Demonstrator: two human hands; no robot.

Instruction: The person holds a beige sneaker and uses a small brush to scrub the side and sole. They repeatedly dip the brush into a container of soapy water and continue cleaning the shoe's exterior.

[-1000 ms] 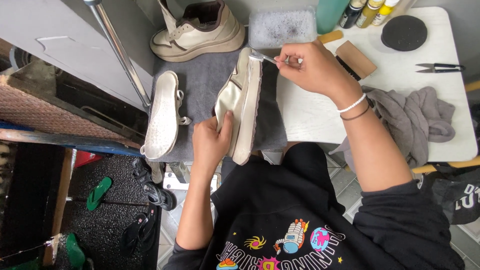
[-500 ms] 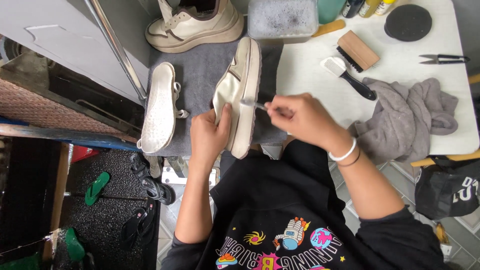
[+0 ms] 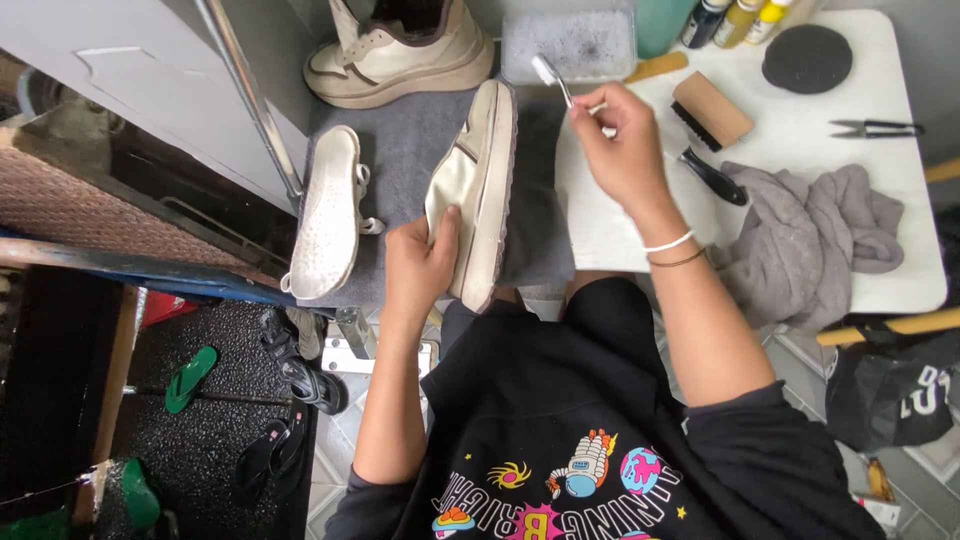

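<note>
Grey matting covers the left part of a small white table (image 3: 800,130), and on it the cream sneaker (image 3: 478,190) lies tipped on its side, sole edge turned to the right, toe pointing far. It sits at the near middle of the mat, pinned by the left hand (image 3: 420,265), whose fingers are curled over the upper near the heel while the thumb presses the side. Half a second ago the right hand (image 3: 620,150) was down at the sneaker's sole edge with the toothbrush (image 3: 553,82) against it; now that hand has lifted away to the far right, fingers closed round the handle, with the bristle head held over the near edge of the clear tub of soapy water (image 3: 570,45). That reads as a pause in scrubbing to load the brush again, so the sole edge is likely only partly cleaned. Just left of the held shoe a removed insole (image 3: 325,215) lies pale side up on the mat, and the matching second sneaker (image 3: 400,55) stands upright at the far edge. To the right, on bare tabletop, lie a wooden brush (image 3: 712,110), a black-handled brush (image 3: 712,175) and a crumpled grey cloth (image 3: 810,235); farther right are small snips (image 3: 878,128) and a round black pad (image 3: 807,58). Bottles (image 3: 740,20) stand along the far edge.
</note>
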